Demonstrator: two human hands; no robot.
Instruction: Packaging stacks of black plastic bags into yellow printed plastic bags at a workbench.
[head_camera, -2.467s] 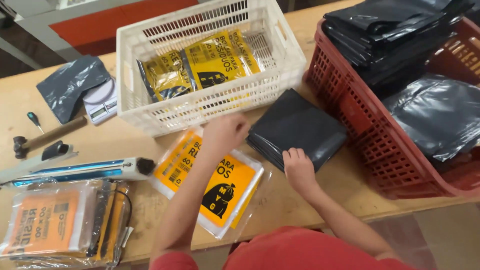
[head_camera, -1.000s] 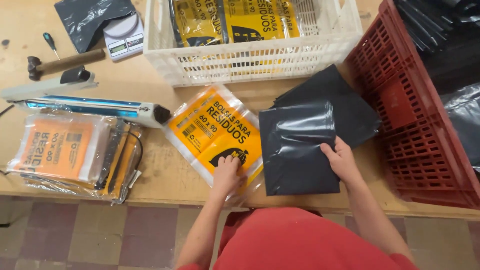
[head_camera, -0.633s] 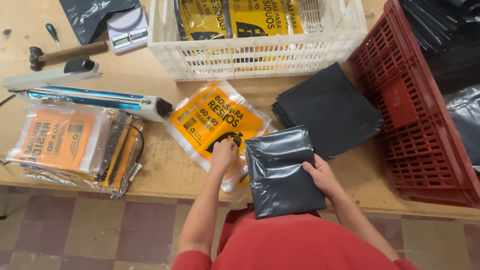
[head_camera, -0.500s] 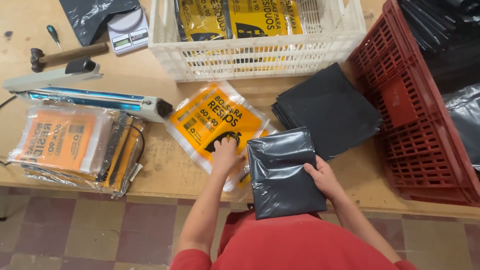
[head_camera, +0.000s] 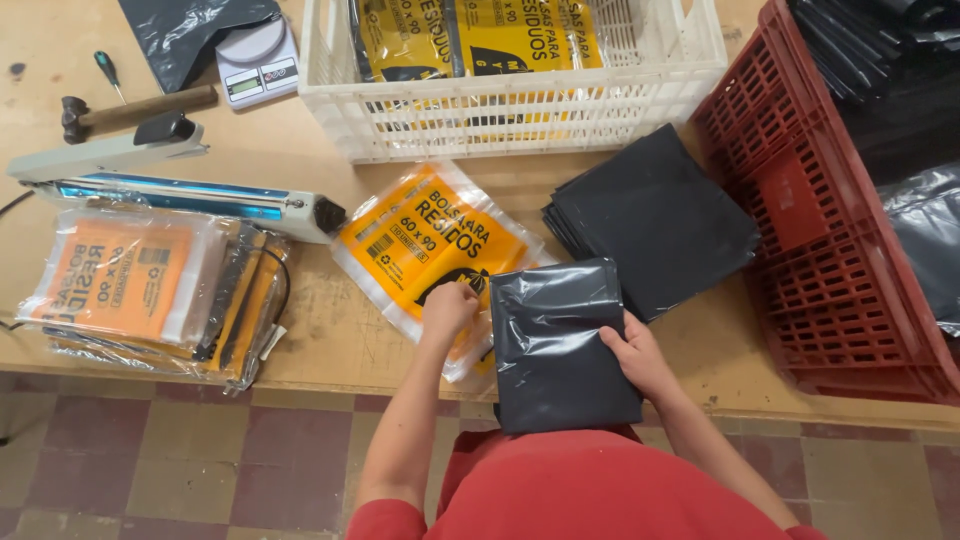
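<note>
My right hand (head_camera: 634, 357) grips the right edge of a folded pack of black plastic bags (head_camera: 556, 340), held over the table's near edge in front of my red shirt. My left hand (head_camera: 449, 308) pinches the near end of a clear sleeve printed yellow-orange (head_camera: 430, 245) that lies flat on the wooden table (head_camera: 330, 320). The black pack's left edge sits right beside that sleeve's end. A stack of folded black bags (head_camera: 655, 215) lies on the table just beyond the pack.
A white crate (head_camera: 520, 110) with yellow filled packs stands at the back. A red crate (head_camera: 830, 250) of black bags is on the right. At left are a heat sealer (head_camera: 190, 190), a pile of orange sleeves (head_camera: 140, 290), a hammer (head_camera: 135, 108), a small scale (head_camera: 258, 62) and a screwdriver (head_camera: 106, 72).
My right hand lifted a folded black pack off the stack and drew it toward me, beside the sleeve. My left hand slid from the sleeve's middle to its near end.
</note>
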